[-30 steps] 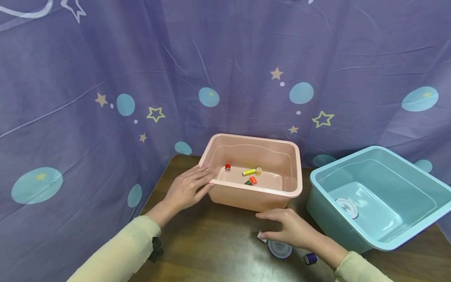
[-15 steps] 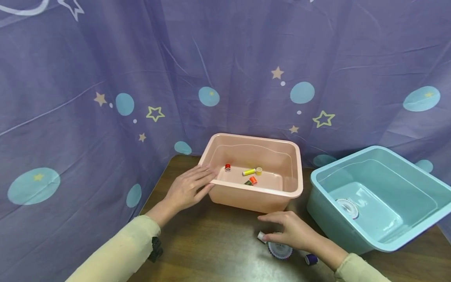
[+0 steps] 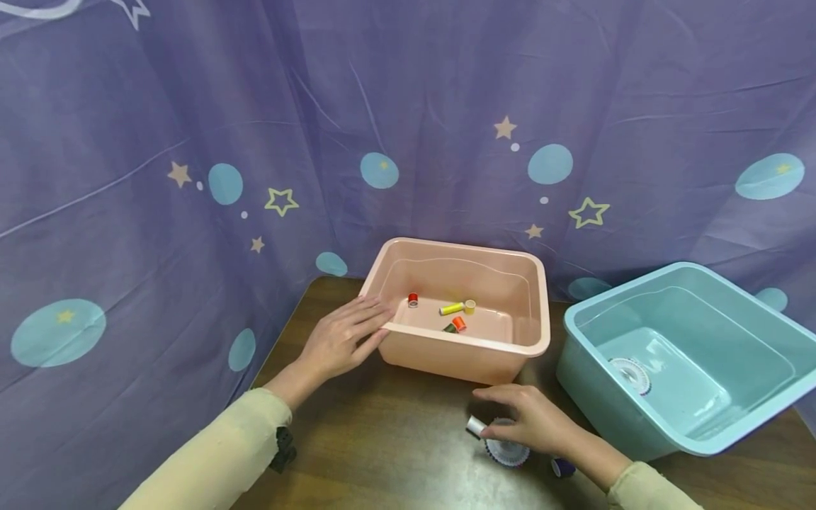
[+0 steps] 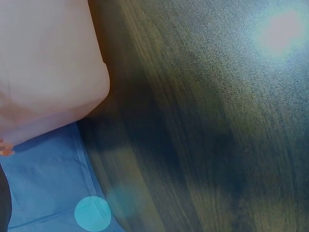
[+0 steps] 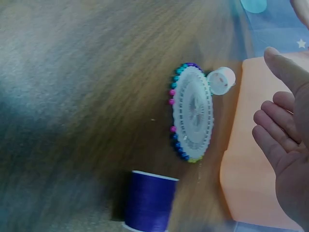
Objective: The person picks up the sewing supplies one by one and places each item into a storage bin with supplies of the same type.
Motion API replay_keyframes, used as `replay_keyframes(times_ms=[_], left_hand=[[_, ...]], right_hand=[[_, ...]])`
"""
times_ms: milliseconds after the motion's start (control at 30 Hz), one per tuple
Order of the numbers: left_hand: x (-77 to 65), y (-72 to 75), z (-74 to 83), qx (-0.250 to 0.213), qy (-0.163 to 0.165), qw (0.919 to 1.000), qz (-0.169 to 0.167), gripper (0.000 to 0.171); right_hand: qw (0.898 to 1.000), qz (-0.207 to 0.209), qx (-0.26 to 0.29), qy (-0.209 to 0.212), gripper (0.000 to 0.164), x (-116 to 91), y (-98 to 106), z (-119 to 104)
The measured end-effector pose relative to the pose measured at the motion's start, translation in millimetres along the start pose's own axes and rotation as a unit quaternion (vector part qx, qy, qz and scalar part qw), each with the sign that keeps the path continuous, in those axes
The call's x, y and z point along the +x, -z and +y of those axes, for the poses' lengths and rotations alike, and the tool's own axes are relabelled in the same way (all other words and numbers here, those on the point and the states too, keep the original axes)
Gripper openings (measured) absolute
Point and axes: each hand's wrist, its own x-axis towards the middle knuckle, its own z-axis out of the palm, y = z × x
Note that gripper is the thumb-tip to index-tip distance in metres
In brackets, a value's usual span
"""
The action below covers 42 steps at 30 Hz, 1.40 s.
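My left hand (image 3: 344, 338) rests with fairly straight fingers over the left front rim of the pink bin (image 3: 446, 358). Low over the table, my right hand (image 3: 529, 419) has its thumb and fingers apart, with nothing between them. Its thumb tip is right by a white thread spool (image 3: 474, 426). Partly under this hand in the head view lies a round wheel of pins (image 3: 506, 454), whose coloured heads show in the right wrist view. A purple thread spool (image 5: 150, 200) stands nearby, partly covered by the right wrist in the head view.
Inside the pink bin lie a red spool (image 3: 413, 300), an orange spool (image 3: 460, 324), a dark green one and two yellow ones. A blue bin (image 3: 612, 397) at the right holds another pin wheel (image 3: 631, 375). A purple curtain (image 3: 421, 106) hangs behind the wooden table (image 3: 382, 439).
My right hand has shifted slightly to the right, and more of the white spool shows beside the thumb. The left hand stays on the pink bin's rim.
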Motion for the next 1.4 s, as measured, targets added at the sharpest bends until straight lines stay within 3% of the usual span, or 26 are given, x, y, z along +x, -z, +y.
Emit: replay_keyframes(times_ms=[233,433,767,1200,1400], left_hand=[[1.3,0.4,0.9,-0.001,0.0,1.0,0.004,0.044],[1.0,0.3,1.5,0.008,0.003,1.0,0.003,0.042],[1.5,-0.6,0.0,0.012,0.005,0.9999,-0.002,0.041],[-0.2,-0.7,0.1,0.013,0.006,0.9999,-0.004,0.042],[-0.6,-0.5,0.2,0.012,0.009,0.9999,-0.005,0.043]], right_hand=[[1.0,-0.018,-0.005,-0.014,0.062,-4.3,-8.4,7.0],[0.999,-0.013,-0.044,-0.016,0.063,-5.1,-14.4,5.0],[0.997,-0.003,-0.078,0.008,0.06,-5.6,-21.0,6.9],[0.998,0.005,-0.059,0.036,0.045,-8.1,-32.4,11.4],[0.994,0.04,-0.066,0.08,0.037,-7.2,-40.5,12.2]])
